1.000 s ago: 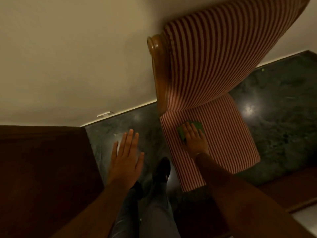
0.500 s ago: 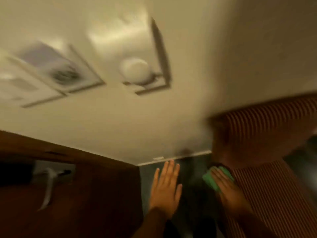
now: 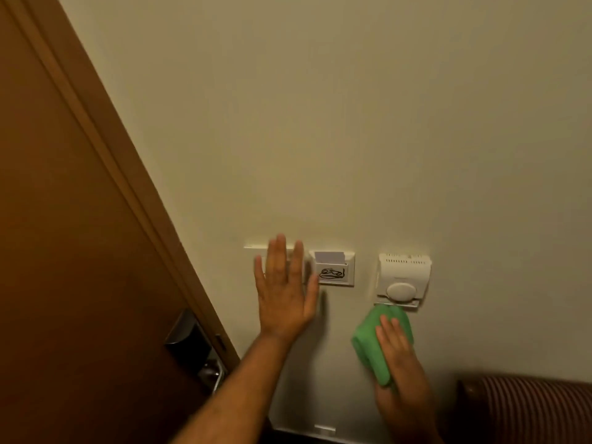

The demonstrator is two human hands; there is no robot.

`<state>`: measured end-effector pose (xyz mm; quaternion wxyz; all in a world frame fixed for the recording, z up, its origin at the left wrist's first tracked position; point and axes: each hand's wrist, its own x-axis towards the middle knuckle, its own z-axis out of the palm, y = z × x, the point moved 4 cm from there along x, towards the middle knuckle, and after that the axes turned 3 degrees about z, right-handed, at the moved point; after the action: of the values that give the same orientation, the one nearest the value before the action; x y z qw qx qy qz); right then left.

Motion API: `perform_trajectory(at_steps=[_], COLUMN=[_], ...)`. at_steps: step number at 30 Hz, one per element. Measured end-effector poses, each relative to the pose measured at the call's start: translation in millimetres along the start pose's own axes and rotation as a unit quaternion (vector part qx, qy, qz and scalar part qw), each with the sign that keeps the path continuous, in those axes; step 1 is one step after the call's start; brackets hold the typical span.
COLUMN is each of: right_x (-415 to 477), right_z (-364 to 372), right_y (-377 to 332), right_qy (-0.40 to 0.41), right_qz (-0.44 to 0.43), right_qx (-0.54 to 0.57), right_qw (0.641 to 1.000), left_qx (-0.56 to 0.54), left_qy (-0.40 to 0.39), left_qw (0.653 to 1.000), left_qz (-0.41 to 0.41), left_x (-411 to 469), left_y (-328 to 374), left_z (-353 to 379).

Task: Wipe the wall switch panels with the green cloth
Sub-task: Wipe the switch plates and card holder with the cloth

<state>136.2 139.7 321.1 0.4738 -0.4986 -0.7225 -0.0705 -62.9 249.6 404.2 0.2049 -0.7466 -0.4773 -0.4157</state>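
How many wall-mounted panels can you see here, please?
3: a switch plate mostly hidden behind the left hand, a card holder beside it, and a thermostat above the green cloth.

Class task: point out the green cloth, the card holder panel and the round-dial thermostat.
green cloth (image 3: 371,342), head view, on its folded left part.
card holder panel (image 3: 333,273), head view, on its scribbled front.
thermostat (image 3: 403,291), head view, on its round dial.

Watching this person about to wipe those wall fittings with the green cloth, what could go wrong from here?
The green cloth under the right hand sits just below the dial unit; wiping upward might turn its round knob. The key card stands loose in its holder and could be knocked out. The left hand covers a switch panel and might press it.
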Motion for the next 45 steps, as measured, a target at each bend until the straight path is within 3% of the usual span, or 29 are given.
perform_trajectory(at_steps=[4, 9, 14, 27, 37, 42, 45], right_x=[27, 45, 42, 45, 46, 55, 46], right_z=[10, 37, 60, 91, 102, 115, 101], right_y=[-31, -37, -21, -20, -29, -42, -26], right_qy=[0.055, 0.06, 0.094, 0.09, 0.101, 0.052, 0.081], right_qz=[0.005, 0.033, 0.066, 0.126, 0.143, 0.077, 0.113], right_qx=[0.031, 0.0, -0.01, -0.042, -0.036, -0.044, -0.043], right_qw=[0.998, 0.998, 0.993, 0.987, 0.984, 0.995, 0.989], left_qx=[0.0, 0.014, 0.008, -0.012, -0.02, -0.019, -0.021], left_qy=[0.069, 0.074, 0.1, 0.116, 0.115, 0.112, 0.111], left_qw=[0.998, 0.996, 0.991, 0.99, 0.99, 0.99, 0.99], left_qz=[0.01, 0.043, 0.086, 0.082, 0.084, 0.082, 0.083], left_x=[79, 126, 130, 130, 129, 128, 128], left_y=[-23, -46, -53, -58, -55, -56, -56], left_z=[-19, -13, 0, 5, 2, 1, 1])
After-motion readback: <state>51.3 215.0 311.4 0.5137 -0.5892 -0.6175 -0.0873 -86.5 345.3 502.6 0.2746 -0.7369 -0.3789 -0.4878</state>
